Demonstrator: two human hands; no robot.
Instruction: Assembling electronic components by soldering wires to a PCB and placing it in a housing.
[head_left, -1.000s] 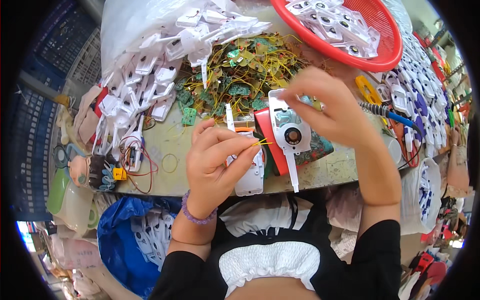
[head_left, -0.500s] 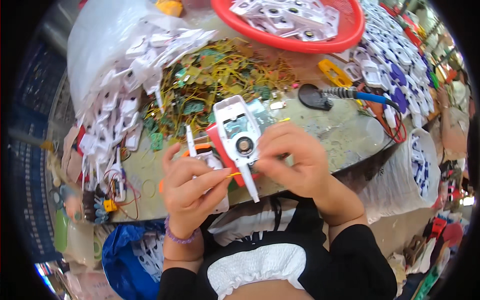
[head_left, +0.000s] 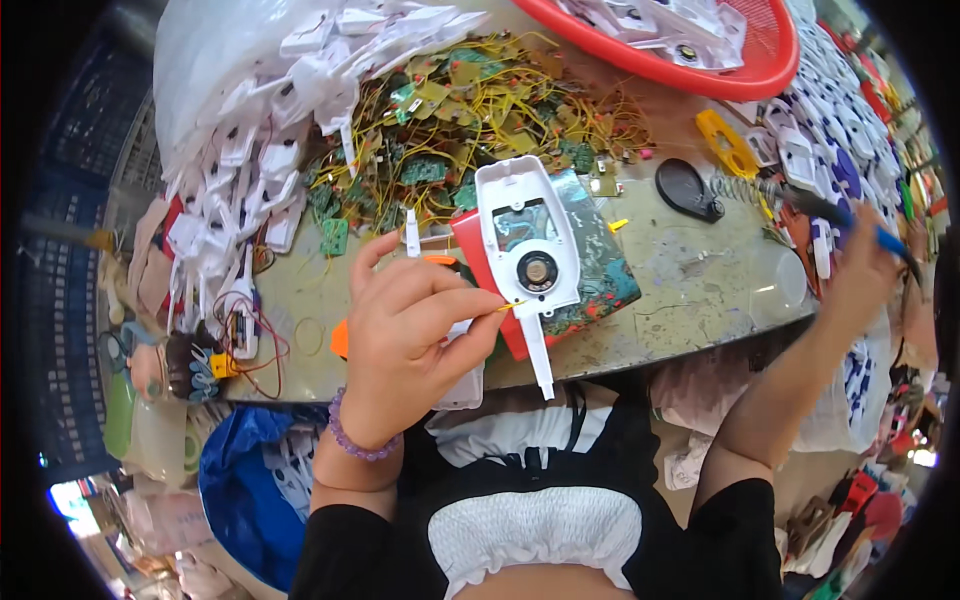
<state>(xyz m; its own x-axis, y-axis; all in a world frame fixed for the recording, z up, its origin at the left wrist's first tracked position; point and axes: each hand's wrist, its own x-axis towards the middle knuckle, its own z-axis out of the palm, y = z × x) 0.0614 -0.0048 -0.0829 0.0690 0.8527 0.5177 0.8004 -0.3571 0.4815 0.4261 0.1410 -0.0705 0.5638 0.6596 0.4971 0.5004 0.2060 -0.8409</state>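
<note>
A white plastic housing (head_left: 497, 207) with a long narrow handle lies face up on a red and green block (head_left: 608, 275) in front of me. A round black speaker (head_left: 537, 270) is seated in its lower part. My left hand (head_left: 415, 325) pinches a thin yellow wire (head_left: 511, 305) between thumb and forefinger, just beside the speaker. At the far right, my right hand (head_left: 865, 262) is closed round the blue handle of a soldering iron (head_left: 889, 241). The iron's front end points toward a coil-spring holder (head_left: 745, 188); motion blurs it, so its tip cannot be made out.
A heap of green circuit boards with yellow wires (head_left: 430, 165) spreads behind the housing. White housings (head_left: 235, 190) pile up on the left. A red basket (head_left: 650, 65) of similar parts stands at the back; a yellow plastic piece (head_left: 727, 145) lies near the holder's black base (head_left: 688, 190).
My right hand has left the housing, moved far right and taken hold of the soldering iron. My left hand still pinches the yellow wire. The whole view has shifted somewhat.
</note>
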